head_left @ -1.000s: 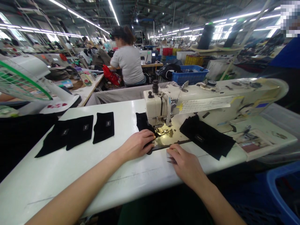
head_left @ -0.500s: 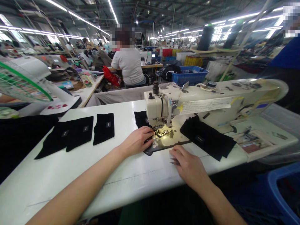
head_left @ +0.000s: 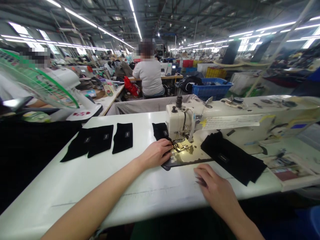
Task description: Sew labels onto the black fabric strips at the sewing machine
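Observation:
My left hand (head_left: 158, 153) rests beside the presser foot of the sewing machine (head_left: 180, 123). Its fingers are bent together at the near edge of a black fabric piece (head_left: 159, 130), which lies partly under the machine head and carries a small label. Lower right, my right hand (head_left: 212, 181) lies on the white table with curled fingers. Two dark pointed tips stick out beneath them, looking like thread snips (head_left: 200, 180); the rest is hidden in the palm. To the right of the needle area is a stack of black fabric pieces (head_left: 232, 158), its top one labelled.
More labelled black pieces (head_left: 100, 141) lie on the white table (head_left: 120, 213) at left. Beyond them stand a green-rimmed fan (head_left: 42, 80) and dark cloth (head_left: 30, 150). A parts tray (head_left: 287, 166) sits at right. Behind the machine are a blue basket (head_left: 211, 87) and a seated person (head_left: 148, 76).
My view has turned left, so the scene sits further right in the picture. Slightly more of the black piece shows left of the machine head, its label now visible. Both hands keep nearly the same pose.

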The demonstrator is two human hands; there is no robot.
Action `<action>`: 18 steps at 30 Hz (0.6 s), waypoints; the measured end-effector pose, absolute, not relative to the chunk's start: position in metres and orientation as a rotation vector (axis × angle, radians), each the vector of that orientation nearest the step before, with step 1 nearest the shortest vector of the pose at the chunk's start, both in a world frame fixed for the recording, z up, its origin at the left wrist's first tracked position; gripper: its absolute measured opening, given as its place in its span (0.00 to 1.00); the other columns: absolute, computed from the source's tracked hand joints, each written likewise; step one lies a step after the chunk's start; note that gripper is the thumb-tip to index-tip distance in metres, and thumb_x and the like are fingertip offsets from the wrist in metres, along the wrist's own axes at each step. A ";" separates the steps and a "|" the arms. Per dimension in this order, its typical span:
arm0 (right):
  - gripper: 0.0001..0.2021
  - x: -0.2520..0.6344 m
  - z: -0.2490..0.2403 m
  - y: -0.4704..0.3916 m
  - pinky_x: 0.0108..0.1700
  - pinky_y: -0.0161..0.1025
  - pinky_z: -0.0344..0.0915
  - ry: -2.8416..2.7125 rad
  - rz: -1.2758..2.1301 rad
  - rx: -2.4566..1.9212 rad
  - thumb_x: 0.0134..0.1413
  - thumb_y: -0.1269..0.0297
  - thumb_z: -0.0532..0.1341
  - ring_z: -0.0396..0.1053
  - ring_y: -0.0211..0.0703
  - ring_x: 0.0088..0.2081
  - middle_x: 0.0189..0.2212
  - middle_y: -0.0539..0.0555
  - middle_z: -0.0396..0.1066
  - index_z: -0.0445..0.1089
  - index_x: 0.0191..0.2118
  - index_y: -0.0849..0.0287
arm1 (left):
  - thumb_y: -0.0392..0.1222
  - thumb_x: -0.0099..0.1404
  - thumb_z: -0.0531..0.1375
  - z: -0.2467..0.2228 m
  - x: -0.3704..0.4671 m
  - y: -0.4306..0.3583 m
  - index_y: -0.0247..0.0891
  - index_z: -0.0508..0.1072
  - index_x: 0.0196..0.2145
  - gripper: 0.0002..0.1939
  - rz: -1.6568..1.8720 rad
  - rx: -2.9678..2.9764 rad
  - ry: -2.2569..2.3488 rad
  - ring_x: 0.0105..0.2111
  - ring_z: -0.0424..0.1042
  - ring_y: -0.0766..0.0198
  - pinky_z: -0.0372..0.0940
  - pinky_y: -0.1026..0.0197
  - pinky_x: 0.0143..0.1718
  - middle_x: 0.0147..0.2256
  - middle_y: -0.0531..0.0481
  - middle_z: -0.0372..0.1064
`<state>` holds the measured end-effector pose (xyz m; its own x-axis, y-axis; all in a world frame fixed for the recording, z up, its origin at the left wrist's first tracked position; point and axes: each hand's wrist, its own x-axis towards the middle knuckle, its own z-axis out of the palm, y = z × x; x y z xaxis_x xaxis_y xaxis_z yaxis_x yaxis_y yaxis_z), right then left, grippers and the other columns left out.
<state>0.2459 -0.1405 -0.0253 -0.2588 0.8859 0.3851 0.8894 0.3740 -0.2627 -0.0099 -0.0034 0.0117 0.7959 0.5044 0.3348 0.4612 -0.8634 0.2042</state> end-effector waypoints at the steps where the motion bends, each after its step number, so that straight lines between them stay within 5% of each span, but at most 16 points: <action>1: 0.18 0.246 -0.028 -0.141 0.33 0.35 0.71 -2.175 -0.016 -1.519 0.55 0.78 0.54 0.76 0.42 0.38 0.48 0.55 0.74 0.70 0.48 0.55 | 0.40 0.73 0.53 0.011 -0.010 -0.004 0.33 0.76 0.48 0.14 0.595 2.864 0.773 0.48 0.71 0.54 0.70 0.51 0.50 0.46 0.39 0.72; 13: 0.16 0.246 -0.038 -0.143 0.32 0.37 0.73 -2.176 -0.072 -1.543 0.60 0.74 0.51 0.78 0.44 0.38 0.49 0.56 0.73 0.68 0.50 0.54 | 0.39 0.72 0.55 0.007 -0.013 -0.006 0.32 0.76 0.48 0.13 0.621 2.840 0.819 0.49 0.71 0.54 0.70 0.52 0.52 0.48 0.39 0.72; 18: 0.16 0.250 -0.038 -0.141 0.33 0.36 0.74 -2.181 -0.060 -1.489 0.59 0.73 0.53 0.78 0.44 0.38 0.48 0.55 0.74 0.69 0.49 0.52 | 0.41 0.71 0.57 0.000 -0.014 -0.006 0.34 0.76 0.50 0.14 0.707 2.813 0.938 0.58 0.67 0.48 0.65 0.43 0.60 0.55 0.35 0.68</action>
<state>0.2502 -0.1407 -0.0384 -0.2812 0.8630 0.4197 0.8847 0.4026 -0.2352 -0.0140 -0.0057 -0.0002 0.7038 0.5880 0.3986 0.5449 -0.8069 0.2280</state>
